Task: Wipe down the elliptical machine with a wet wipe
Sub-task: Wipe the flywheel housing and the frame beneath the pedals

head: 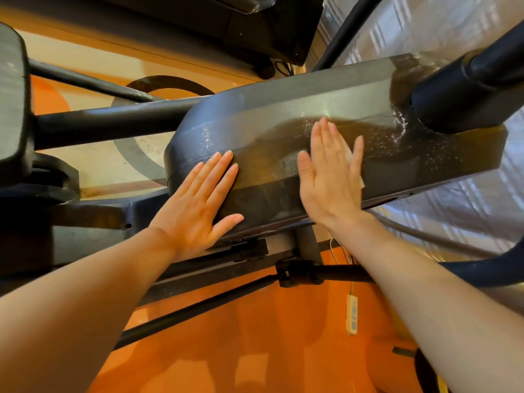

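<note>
The elliptical machine's dark grey housing (283,114) fills the middle of the view, its top wet and streaked with white specks. My left hand (198,205) rests flat on the housing's near left end, fingers straight. My right hand (330,177) presses flat on the housing's middle, fingers straight and together. A white wet wipe (357,177) lies under that palm; only its edge shows past the little finger.
A thick black post (465,89) rises from the housing's right end. Black bars (113,120) and a pedal (12,95) lie left. Orange floor (255,336) is below, with a white power strip (352,314) on a cord.
</note>
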`<state>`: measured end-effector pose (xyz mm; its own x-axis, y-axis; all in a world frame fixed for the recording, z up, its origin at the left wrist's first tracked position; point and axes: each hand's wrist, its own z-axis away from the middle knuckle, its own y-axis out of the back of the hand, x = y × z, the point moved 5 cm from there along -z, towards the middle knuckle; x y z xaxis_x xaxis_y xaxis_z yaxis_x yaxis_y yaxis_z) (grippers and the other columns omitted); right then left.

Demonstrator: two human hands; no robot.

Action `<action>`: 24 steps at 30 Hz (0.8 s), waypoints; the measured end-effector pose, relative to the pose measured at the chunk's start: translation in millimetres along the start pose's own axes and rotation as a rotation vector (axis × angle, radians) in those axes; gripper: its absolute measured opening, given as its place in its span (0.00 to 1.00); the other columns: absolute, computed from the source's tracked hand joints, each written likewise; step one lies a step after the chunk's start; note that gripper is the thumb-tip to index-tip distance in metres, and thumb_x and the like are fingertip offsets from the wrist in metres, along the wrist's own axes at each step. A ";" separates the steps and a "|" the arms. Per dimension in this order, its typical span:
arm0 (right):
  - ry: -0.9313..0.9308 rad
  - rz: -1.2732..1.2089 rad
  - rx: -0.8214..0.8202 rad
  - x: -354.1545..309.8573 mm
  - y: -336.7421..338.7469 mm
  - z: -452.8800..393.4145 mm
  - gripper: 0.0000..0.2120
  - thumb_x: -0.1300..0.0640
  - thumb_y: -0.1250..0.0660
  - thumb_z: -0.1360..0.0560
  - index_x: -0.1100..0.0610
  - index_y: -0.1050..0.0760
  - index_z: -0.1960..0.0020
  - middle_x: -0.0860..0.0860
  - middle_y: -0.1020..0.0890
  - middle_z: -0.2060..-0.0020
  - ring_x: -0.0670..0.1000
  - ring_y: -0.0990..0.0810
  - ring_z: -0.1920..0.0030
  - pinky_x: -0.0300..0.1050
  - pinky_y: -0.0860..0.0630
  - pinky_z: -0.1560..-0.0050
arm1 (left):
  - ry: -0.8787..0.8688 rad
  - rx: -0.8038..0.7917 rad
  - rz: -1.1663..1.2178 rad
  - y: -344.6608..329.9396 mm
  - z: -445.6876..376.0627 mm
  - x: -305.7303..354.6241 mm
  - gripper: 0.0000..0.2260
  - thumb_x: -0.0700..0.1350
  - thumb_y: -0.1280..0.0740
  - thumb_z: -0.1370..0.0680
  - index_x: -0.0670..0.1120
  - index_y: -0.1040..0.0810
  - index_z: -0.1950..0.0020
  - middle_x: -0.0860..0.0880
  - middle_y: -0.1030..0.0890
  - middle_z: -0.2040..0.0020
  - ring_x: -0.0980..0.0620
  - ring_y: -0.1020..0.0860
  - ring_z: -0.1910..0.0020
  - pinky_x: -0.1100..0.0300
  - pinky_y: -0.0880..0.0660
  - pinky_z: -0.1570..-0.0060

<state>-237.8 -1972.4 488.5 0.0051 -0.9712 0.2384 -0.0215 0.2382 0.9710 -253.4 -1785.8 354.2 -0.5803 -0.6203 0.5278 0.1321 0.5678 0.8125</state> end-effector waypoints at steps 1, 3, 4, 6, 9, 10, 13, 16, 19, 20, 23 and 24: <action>0.024 -0.023 -0.010 -9.5 -2.5 3.3 0.32 0.42 0.66 0.19 0.56 0.57 0.20 0.50 0.55 0.20 0.46 0.60 0.21 0.53 0.68 0.24 | 0.001 -0.005 0.000 -0.3 0.1 0.0 0.35 0.67 0.55 0.19 0.49 0.55 0.18 0.50 0.58 0.18 0.50 0.58 0.20 0.49 0.54 0.23; 0.150 -0.053 -0.045 -24.8 -6.7 11.2 0.32 0.42 0.64 0.19 0.57 0.56 0.20 0.51 0.54 0.20 0.46 0.59 0.21 0.51 0.66 0.23 | 0.003 -0.006 0.005 -0.4 0.2 0.2 0.35 0.68 0.55 0.19 0.49 0.55 0.18 0.50 0.57 0.18 0.49 0.58 0.20 0.48 0.53 0.22; 0.219 -0.062 -0.070 -27.4 -7.6 14.0 0.32 0.42 0.64 0.19 0.57 0.56 0.20 0.50 0.54 0.20 0.46 0.59 0.21 0.49 0.65 0.23 | 0.004 -0.005 0.010 -0.3 0.1 0.2 0.35 0.68 0.55 0.19 0.49 0.55 0.18 0.50 0.57 0.18 0.49 0.58 0.20 0.48 0.53 0.23; 0.321 -0.069 -0.117 -20.1 -4.4 12.8 0.31 0.42 0.63 0.19 0.55 0.56 0.20 0.49 0.53 0.20 0.44 0.59 0.22 0.46 0.65 0.23 | 0.007 0.001 0.009 0.0 0.9 0.1 0.35 0.68 0.55 0.19 0.49 0.55 0.18 0.50 0.58 0.18 0.49 0.57 0.20 0.48 0.53 0.23; 0.255 0.051 -0.062 22.7 11.6 -2.4 0.31 0.41 0.65 0.20 0.52 0.56 0.20 0.47 0.52 0.20 0.42 0.57 0.22 0.49 0.69 0.25 | 0.000 0.014 -0.004 0.2 0.3 1.0 0.34 0.67 0.54 0.18 0.49 0.55 0.18 0.51 0.58 0.18 0.50 0.57 0.20 0.48 0.53 0.23; 0.177 0.091 -0.048 39.8 15.7 -7.5 0.32 0.40 0.66 0.21 0.52 0.58 0.20 0.46 0.52 0.20 0.42 0.58 0.22 0.50 0.71 0.26 | -0.002 0.017 -0.002 0.2 -0.1 1.0 0.34 0.67 0.54 0.18 0.49 0.55 0.18 0.51 0.57 0.18 0.50 0.57 0.20 0.48 0.53 0.23; 0.017 0.095 -0.036 56.5 14.6 -12.3 0.33 0.39 0.68 0.21 0.53 0.60 0.20 0.47 0.55 0.20 0.44 0.59 0.21 0.53 0.71 0.25 | -0.005 0.022 0.004 -0.8 -0.7 0.6 0.34 0.67 0.54 0.18 0.49 0.55 0.18 0.50 0.57 0.18 0.50 0.57 0.20 0.48 0.53 0.23; 0.019 0.038 -0.010 23.4 4.9 -6.3 0.31 0.42 0.63 0.18 0.55 0.58 0.19 0.50 0.55 0.20 0.47 0.60 0.21 0.54 0.64 0.22 | 0.002 0.020 0.006 -1.9 0.7 -0.9 0.34 0.67 0.54 0.18 0.49 0.55 0.18 0.51 0.57 0.18 0.50 0.57 0.20 0.48 0.53 0.23; 0.169 0.072 -0.008 -15.4 -8.2 7.7 0.29 0.45 0.59 0.17 0.57 0.53 0.20 0.52 0.51 0.20 0.49 0.56 0.21 0.54 0.59 0.22 | 0.002 0.018 0.006 -1.7 0.7 -0.8 0.35 0.68 0.54 0.19 0.50 0.55 0.18 0.51 0.57 0.18 0.49 0.57 0.20 0.48 0.52 0.23; 0.202 0.085 -0.017 -20.8 -11.0 11.0 0.30 0.45 0.61 0.18 0.57 0.53 0.20 0.52 0.52 0.20 0.50 0.56 0.21 0.54 0.59 0.22 | 0.003 0.017 0.011 -1.6 0.3 -0.5 0.35 0.68 0.54 0.19 0.50 0.55 0.18 0.50 0.56 0.18 0.49 0.56 0.19 0.47 0.52 0.23; 0.291 0.082 -0.043 -13.5 -11.3 11.2 0.29 0.45 0.62 0.18 0.56 0.54 0.19 0.50 0.53 0.20 0.48 0.57 0.21 0.52 0.58 0.22 | 0.006 0.018 0.013 -0.6 0.3 -1.2 0.35 0.68 0.54 0.19 0.50 0.54 0.18 0.50 0.56 0.18 0.49 0.56 0.19 0.46 0.51 0.23; 0.291 0.082 -0.033 -4.2 -7.5 9.0 0.29 0.45 0.61 0.17 0.55 0.55 0.19 0.50 0.53 0.20 0.47 0.57 0.21 0.52 0.58 0.22 | 0.005 0.017 0.008 -0.6 0.3 -1.6 0.35 0.68 0.54 0.19 0.49 0.54 0.18 0.50 0.56 0.18 0.49 0.56 0.19 0.46 0.51 0.23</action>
<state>-246.7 -1970.2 480.1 0.2910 -0.9060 0.3074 -0.0015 0.3208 0.9471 -252.8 -1785.0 352.8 -0.5755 -0.6182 0.5354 0.1228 0.5819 0.8039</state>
